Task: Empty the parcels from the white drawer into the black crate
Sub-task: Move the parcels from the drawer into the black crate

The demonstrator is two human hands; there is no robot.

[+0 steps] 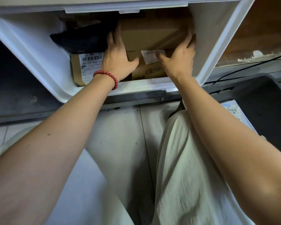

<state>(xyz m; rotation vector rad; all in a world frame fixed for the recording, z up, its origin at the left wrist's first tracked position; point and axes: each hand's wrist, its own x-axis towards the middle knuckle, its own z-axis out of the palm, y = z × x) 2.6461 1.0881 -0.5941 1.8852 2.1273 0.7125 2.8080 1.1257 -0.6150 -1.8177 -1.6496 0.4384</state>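
The white drawer (44, 62) stands pulled open in front of me. A large brown cardboard box (150, 34) lies on top inside it. My left hand (118, 57), with a red bead bracelet on the wrist, grips the box's left end. My right hand (178, 57) grips its right end, thumb under the front edge. Below it lie a labelled cardboard parcel (86, 69) and another printed carton (150, 71). A black bag parcel (84, 38) sits at the drawer's back left. The black crate (259, 101) stands on the floor at the right, with a white labelled parcel (234, 111) in it.
A black cable (250, 66) runs along the ledge behind the crate. A wooden panel (258, 30) rises at the upper right. My legs in pale trousers (185, 159) kneel on the light tiled floor (120, 135) below the drawer.
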